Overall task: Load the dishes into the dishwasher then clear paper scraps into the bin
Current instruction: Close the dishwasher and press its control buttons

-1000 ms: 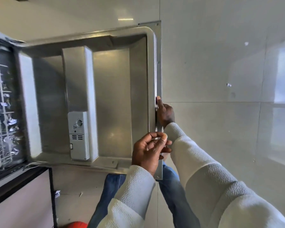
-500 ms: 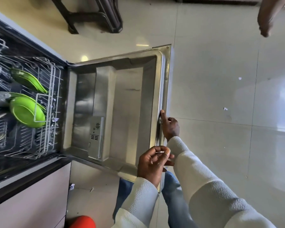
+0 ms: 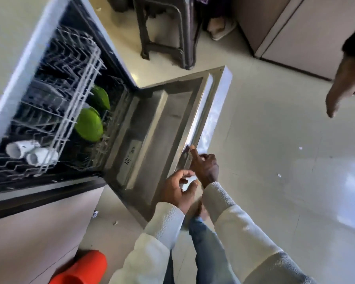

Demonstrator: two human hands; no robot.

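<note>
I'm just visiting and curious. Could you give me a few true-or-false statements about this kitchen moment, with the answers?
1. The stainless-steel dishwasher door is open. True.
2. The white ceramic cups sit on the floor. False: they lie in the white wire rack inside the dishwasher.
3. Two round green plates stand inside the dishwasher. True.
4. The left hand is empty. False: it pinches a small white piece; what it is cannot be told.
5. The right hand holds the outer edge of the door. True.
</note>
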